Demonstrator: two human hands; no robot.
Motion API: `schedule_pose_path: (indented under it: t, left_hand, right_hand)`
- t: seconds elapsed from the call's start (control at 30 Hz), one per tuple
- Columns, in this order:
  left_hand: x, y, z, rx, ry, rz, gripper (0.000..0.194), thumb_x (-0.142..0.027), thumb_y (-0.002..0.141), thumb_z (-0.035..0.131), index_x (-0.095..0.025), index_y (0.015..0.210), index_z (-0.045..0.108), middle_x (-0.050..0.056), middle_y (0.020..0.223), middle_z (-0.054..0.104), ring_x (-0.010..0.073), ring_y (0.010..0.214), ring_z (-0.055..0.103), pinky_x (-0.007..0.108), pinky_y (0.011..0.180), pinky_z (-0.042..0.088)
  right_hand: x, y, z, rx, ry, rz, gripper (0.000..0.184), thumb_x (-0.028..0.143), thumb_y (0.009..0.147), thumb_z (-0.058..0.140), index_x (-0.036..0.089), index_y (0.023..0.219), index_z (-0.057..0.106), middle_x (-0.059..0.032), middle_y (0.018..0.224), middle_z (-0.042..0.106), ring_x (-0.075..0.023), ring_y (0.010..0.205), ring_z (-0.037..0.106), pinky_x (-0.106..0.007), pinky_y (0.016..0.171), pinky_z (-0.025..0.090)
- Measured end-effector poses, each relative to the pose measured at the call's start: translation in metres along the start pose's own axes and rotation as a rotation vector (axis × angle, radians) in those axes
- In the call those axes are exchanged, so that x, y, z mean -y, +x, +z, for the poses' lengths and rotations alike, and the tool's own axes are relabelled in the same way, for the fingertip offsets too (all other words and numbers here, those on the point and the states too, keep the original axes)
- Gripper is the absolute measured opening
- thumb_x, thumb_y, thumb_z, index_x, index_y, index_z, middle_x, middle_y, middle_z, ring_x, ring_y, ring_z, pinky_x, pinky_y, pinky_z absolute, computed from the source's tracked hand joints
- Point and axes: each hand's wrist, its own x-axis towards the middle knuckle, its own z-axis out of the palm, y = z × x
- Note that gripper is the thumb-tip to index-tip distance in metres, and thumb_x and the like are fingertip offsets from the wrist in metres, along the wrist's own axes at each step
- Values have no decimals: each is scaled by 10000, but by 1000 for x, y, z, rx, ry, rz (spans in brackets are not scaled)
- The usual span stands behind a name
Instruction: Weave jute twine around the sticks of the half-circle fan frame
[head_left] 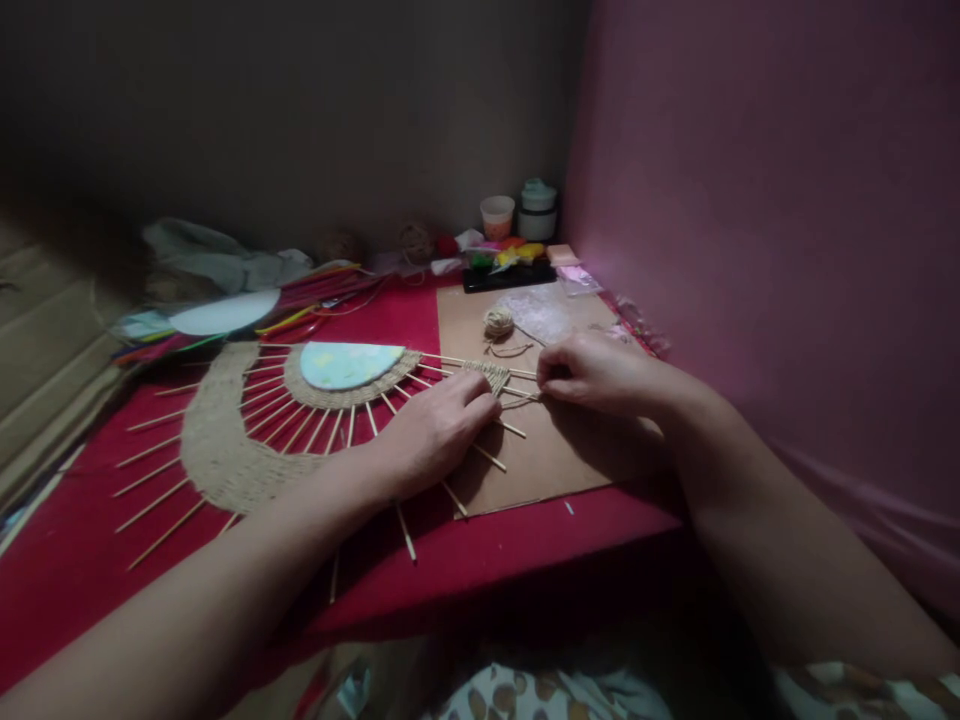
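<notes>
A half-round weaving [221,440] of tan twine on thin wooden sticks lies on the table, its sticks fanning out from a pale blue half-disc [352,366]. A broad woven band curves across the sticks. My left hand [439,430] is closed on the right part of this band, hiding some of it. Beyond the stick tips, my right hand [592,370] is closed, thumb and finger pinched on a strand of twine [519,403] running from the band. Behind the hands lies a small ball of twine [498,322] with a loose tail.
Brown cardboard [555,470] lies under the right side of the weaving, over a red cloth [375,590]. Farther back are a black tray [506,277] with colourful packets, a plastic cup [497,217] and a lidded jar [537,212]. A pink wall [750,200] borders the right.
</notes>
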Motion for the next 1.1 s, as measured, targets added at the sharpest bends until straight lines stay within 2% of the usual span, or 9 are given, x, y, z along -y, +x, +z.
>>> schedule_pose_path:
  t: [0.3, 0.6, 0.73, 0.83, 0.97, 1.1]
  left_hand:
    - [0, 0, 3, -29, 1, -5, 246, -199, 956, 341, -137, 863, 561, 71, 850, 525, 151, 749, 459, 268, 644, 430]
    - [2, -1, 5, -27, 13, -11, 243, -195, 951, 343, -141, 875, 568, 70, 870, 531, 147, 748, 461, 267, 638, 425]
    - [3, -1, 5, -34, -57, -17, 245, -201, 948, 357, -139, 874, 582, 73, 861, 533, 150, 750, 470, 276, 656, 436]
    - [-1, 1, 1, -76, -145, -24, 190, -194, 931, 412, -142, 881, 588, 77, 875, 547, 149, 781, 496, 280, 695, 451]
    - [-10, 11, -6, -181, -259, -131, 55, -162, 876, 518, -157, 856, 569, 32, 810, 588, 119, 726, 530, 247, 667, 446]
    - [-20, 24, -7, -176, -431, -278, 64, -202, 851, 570, -167, 796, 568, -4, 689, 611, 96, 609, 542, 222, 567, 425]
  right_hand:
    - [-2, 1, 0, 56, 40, -12, 168, 110, 723, 555, 181, 762, 701, -32, 741, 690, -141, 692, 585, -240, 614, 384]
    - [-3, 0, 1, 84, 55, -30, 150, 158, 756, 558, 177, 753, 707, -35, 729, 693, -132, 644, 568, -239, 591, 386]
    - [-2, -1, -1, 67, 82, -26, 169, 194, 794, 537, 162, 788, 703, -39, 733, 678, -131, 652, 552, -240, 585, 368]
    - [0, -1, -4, 72, 205, 27, 183, 242, 820, 530, 154, 820, 691, -30, 731, 658, -128, 660, 538, -235, 580, 362]
    - [2, 0, -3, 62, 322, 81, 205, 305, 818, 544, 151, 828, 679, -6, 683, 603, -112, 619, 489, -229, 546, 334]
    - [1, 3, 4, 51, 393, 79, 208, 315, 820, 544, 145, 779, 658, 9, 622, 541, -98, 571, 434, -232, 513, 298]
